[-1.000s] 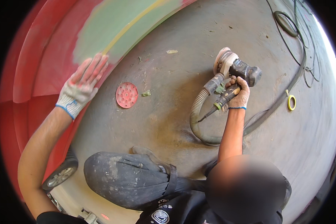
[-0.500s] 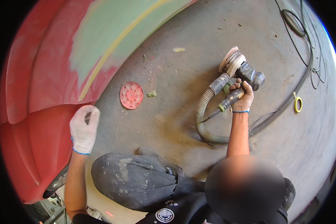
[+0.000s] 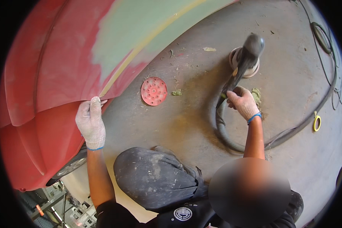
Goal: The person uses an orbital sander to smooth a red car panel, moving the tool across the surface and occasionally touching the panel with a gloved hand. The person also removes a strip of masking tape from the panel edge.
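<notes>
My left hand [image 3: 90,123], in a dusty white knit glove with a blue cuff, is closed, its fingertips at the red car panel's [image 3: 70,85] lower edge. They meet the end of a yellow tape-like strip [image 3: 135,53] running over the green-grey patch [image 3: 121,32]; whether they pinch it is hidden. My gloved right hand [image 3: 244,103] grips the rear handle end of a dark power sander [image 3: 251,49], near its ribbed hose. The sander's head is blurred, with its pale round pad [image 3: 251,71] toward the floor; I cannot tell if it touches.
A red perforated sanding disc [image 3: 154,91] lies on the grey floor beside small scraps [image 3: 176,92]. The ribbed hose [image 3: 281,140] curves off right past a yellow ring [image 3: 317,123] to coiled cables [image 3: 321,37]. My bent knee [image 3: 152,178] is below the disc; a car wheel [image 3: 70,167] is lower left.
My left hand has moved up to the panel edge at the strip's end. The sander has turned its pad downward, and my right hand has shifted to the rear of its handle. The view has shifted.
</notes>
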